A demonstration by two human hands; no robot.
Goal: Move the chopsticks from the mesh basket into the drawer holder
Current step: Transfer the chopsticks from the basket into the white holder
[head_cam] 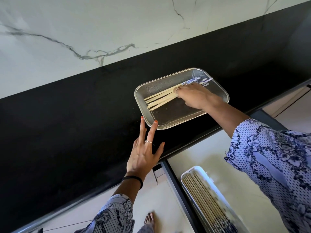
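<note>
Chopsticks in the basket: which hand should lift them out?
The right hand. It already rests on the chopsticks inside the mesh basket, fingers around the bundle. The left hand is spread flat on the black counter, just touching the basket's corner.

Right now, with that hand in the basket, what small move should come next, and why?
Probably close the right hand round the chopsticks and lift: its fingers already lie over the bundle in the mesh basket, and the drawer holder sits open below.
</note>
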